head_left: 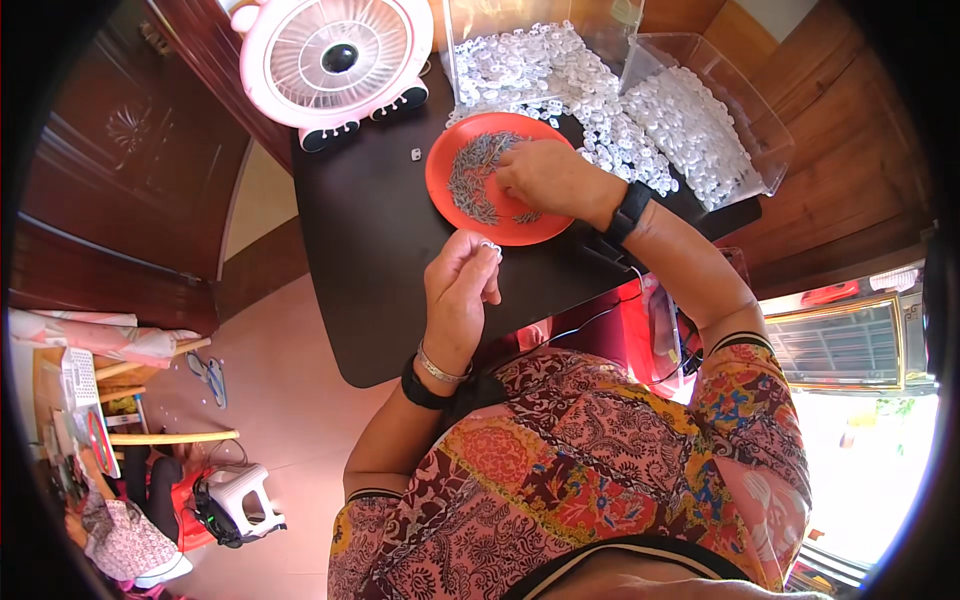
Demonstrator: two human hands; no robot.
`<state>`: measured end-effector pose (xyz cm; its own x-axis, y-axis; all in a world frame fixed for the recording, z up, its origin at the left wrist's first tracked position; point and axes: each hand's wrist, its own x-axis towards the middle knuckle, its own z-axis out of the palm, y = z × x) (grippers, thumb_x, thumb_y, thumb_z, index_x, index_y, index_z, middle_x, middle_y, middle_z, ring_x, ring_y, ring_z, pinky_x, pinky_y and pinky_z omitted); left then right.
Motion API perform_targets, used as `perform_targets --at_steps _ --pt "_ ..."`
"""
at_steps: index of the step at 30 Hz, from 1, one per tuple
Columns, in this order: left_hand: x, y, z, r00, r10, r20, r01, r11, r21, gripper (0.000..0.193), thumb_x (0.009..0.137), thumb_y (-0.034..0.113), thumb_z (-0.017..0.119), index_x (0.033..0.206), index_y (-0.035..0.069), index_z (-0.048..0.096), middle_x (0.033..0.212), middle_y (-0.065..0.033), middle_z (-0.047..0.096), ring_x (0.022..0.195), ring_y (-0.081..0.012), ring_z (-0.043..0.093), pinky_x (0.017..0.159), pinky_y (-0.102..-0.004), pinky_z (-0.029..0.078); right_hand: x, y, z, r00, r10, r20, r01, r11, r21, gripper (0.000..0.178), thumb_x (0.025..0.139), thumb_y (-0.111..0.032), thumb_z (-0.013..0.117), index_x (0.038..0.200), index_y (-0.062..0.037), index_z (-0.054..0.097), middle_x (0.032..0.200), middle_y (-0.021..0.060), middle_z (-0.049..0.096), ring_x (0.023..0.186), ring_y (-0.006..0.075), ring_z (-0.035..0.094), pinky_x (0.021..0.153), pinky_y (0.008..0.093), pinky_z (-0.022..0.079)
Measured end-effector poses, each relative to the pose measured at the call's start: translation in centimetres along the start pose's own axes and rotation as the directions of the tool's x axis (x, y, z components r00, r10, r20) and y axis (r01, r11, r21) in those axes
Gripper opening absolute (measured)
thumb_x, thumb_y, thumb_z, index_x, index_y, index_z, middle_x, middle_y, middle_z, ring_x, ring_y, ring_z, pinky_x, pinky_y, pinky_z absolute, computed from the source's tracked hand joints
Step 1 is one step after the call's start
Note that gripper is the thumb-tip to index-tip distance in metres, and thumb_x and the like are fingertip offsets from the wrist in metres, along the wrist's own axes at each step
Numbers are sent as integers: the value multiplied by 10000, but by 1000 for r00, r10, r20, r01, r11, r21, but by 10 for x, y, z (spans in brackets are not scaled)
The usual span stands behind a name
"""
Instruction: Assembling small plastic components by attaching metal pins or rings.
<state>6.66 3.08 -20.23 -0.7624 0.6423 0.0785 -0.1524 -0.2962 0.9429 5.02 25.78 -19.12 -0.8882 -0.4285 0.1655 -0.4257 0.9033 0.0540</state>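
Note:
My left hand [458, 300] is closed in front of the orange plate [510, 234], pinching a small white plastic piece [493, 248] between thumb and forefinger. Inside the plate lies a spread of small, thin grey metal-looking pins [468, 178]. My right hand [555, 182] reaches over the plate's right side, fingers drawn together and pointing down at its bottom beside the pins. Whatever its fingertips hold, if anything, is hidden by the hand. A single small white piece [416, 155] sits alone on the dark table [365, 250], left of the plate.
Behind the plate, many white pieces [530, 65] are heaped, spilling onto the table. A clear plastic bin [775, 165] full of similar pieces stands at the right. A pink fan [340, 58] occupies the back left corner. Another person [130, 535] is at the lower left, near a white stool [240, 497].

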Motion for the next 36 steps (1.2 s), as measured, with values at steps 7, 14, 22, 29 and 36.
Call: perform_targets --at_steps 7,14,22,29,36 --pt "0 2 1 1000 -12 19 12 1000 21 159 912 148 480 803 39 519 618 -3 483 513 -84 451 495 -213 359 5 -3 -4 987 149 66 -155 983 101 83 767 -99 562 793 -47 621 829 126 608 792 320 607 710 411 482" --pt "-4 2 3 1000 -15 21 15 1000 19 156 908 144 483 796 40 516 616 -1 480 512 -85 450 492 -214 353 10 -7 -8 972 164 171 -175 983 50 132 759 -57 538 845 -5 624 807 185 636 778 354 626 703 435 491" --pt "-7 6 7 1000 5 -7 -4 1000 28 133 908 104 490 814 19 531 611 -8 471 510 -84 440 485 -219 359 8 0 7 977 165 137 -169 985 19 158 739 -94 572 861 4 590 761 186 629 741 374 622 665 449 495" --pt "-3 5 12 1000 -14 13 13 997 74 172 925 135 460 824 14 531 617 -17 461 522 -111 453 495 -222 349 -6 5 -16 964 240 -113 -210 951 227 118 738 -75 558 844 -24 553 741 159 622 720 368 610 645 456 472" --pt "0 4 17 999 -29 43 27 998 50 138 911 122 495 822 23 533 624 0 472 535 -77 445 499 -216 368 -18 7 -9 960 271 -73 -239 925 295 144 727 -72 566 861 -23 589 757 158 631 753 344 620 676 426 493"
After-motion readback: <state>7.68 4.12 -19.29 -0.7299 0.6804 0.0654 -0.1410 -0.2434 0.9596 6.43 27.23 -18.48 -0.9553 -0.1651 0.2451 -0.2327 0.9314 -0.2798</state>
